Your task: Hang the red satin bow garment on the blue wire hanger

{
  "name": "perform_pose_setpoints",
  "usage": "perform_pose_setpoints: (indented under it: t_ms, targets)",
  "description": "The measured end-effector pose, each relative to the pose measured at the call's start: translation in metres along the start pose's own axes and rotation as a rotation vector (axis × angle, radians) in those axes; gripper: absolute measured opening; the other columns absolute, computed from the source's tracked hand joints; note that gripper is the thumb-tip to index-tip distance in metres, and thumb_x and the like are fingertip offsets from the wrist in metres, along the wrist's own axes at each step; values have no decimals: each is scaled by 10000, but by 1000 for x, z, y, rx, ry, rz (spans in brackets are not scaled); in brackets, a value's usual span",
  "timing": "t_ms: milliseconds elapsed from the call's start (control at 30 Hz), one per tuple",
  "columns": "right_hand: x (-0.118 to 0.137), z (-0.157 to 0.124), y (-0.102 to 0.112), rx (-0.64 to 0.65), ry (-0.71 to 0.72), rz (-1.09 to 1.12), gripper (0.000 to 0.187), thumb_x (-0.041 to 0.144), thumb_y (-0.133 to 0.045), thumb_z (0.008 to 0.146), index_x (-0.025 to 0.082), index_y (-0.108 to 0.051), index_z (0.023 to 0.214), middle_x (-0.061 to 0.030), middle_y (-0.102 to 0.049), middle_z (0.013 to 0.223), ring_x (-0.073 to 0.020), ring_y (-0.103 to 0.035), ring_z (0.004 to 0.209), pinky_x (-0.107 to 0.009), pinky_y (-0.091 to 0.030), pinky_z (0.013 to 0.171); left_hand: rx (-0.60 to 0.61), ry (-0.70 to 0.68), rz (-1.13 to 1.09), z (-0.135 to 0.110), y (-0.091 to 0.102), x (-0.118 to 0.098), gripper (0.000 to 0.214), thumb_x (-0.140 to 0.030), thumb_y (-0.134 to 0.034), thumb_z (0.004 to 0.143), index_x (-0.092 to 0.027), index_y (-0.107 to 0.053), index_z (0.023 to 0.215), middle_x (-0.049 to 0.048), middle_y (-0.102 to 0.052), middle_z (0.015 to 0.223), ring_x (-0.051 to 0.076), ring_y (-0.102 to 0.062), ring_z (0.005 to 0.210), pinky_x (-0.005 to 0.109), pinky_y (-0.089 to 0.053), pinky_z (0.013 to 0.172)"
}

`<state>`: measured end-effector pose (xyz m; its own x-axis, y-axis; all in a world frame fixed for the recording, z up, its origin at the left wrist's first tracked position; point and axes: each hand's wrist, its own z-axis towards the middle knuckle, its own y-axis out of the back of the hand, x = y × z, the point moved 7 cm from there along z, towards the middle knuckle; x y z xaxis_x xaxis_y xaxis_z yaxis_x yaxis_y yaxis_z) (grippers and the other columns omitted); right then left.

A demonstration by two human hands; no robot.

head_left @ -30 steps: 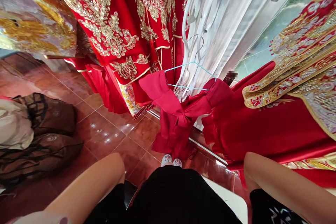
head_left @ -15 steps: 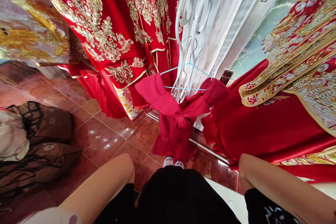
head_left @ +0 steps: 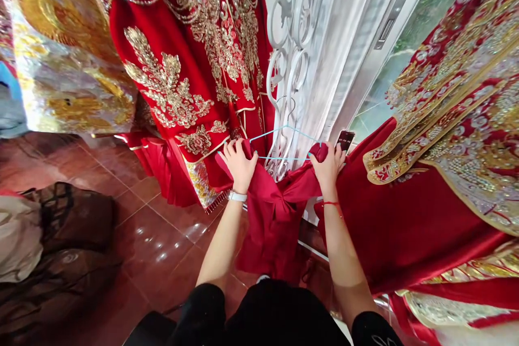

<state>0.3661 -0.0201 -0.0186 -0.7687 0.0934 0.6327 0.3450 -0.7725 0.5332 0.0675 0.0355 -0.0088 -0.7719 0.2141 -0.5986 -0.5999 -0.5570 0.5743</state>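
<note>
Red garment [head_left: 273, 221] gathered up around blue hanger [head_left: 286, 141], just before white iron grille [head_left: 290, 48]. We pinch cloth at both shoulders: left hand [head_left: 239, 165] grip on one, right hand [head_left: 327, 167] grip bunching other, phone [head_left: 345, 141] against it. Embroidered robes [head_left: 438, 189] beside.

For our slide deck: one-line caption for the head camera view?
Left hand and right hand grasp a red garment on a blue hanger among gold-embroidered red robes.

Red robe [head_left: 138, 16], gold floral embroidery, upper centre; plain crimson cloth [head_left: 271, 227] at centre; pale-blue hanger [head_left: 267, 133]; red-brown floor tiles [head_left: 154, 243], lower left.
</note>
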Motion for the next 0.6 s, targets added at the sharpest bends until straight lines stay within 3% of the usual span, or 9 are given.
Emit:
perform_pose_setpoints:
  t_ms: [67,267,467,600]
  targets:
    - [1,4,-5,5,0,-51,410,232,-541,873,191,-620,1273,-198,-522,1425,-383,-401,1360,-633,-293,1127,-34,-26,30,2,-1,4,442,-254,-603,857,-153,-596,1286,198,-582,1367,397,-437,1385,621,-193,1225]
    - [6,16,-1,100,145,-136,428,109,-413,870,191,-674,1198,-159,-676,1139,-301,-589,1071,-467,-438,987,-10,-128,23,7,11,13,397,-198,-532,885,-209,-636,1268,138,-651,1319,353,-517,1310,549,-294,1206]
    - [3,35,3,198,55,-332,319,101,-466,888,153,-741,1041,-140,-647,773,-292,-636,836,-413,-453,793,49,-82,138,13,14,14,363,-179,-485,905,-184,-642,1233,175,-675,1268,353,-583,1238,478,-451,1064]
    - [-16,61,7,229,-17,-299,277,98,-528,852,142,-746,1017,-142,-640,800,-306,-623,871,-445,-433,827,123,-15,227,25,21,19,323,-228,-461,930,-148,-636,1190,181,-727,1029,346,-677,1059,436,-499,947]
